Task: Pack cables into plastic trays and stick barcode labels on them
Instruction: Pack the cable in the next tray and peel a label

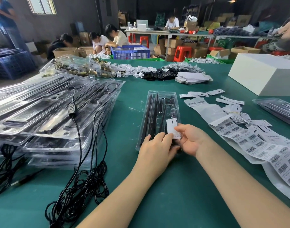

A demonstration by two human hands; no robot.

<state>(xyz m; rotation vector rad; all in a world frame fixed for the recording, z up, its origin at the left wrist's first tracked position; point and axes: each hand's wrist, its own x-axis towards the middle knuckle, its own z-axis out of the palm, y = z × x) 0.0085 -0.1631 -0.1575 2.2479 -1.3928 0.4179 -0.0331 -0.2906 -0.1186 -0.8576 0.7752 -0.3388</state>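
Note:
A clear plastic tray point(159, 102) with black rods and parts in it lies lengthwise on the green table point(173, 186), straight ahead of me. A white label point(171, 127) lies on its near end. My right hand point(190, 139) pinches the label's right edge between thumb and fingers. My left hand point(155, 147) rests on the tray's near end, fingertips pressing the label's lower left. A long strip of barcode labels point(256, 145) runs along the table on my right. Tangled black cables point(78, 191) with an inline controller lie at my left.
A tall stack of packed clear trays point(50, 116) fills the left side. Piles of white and black small parts point(149, 71) lie at the back, a white box point(262, 74) at the far right, another packed tray point(279, 109) beside it. Several people work beyond the table.

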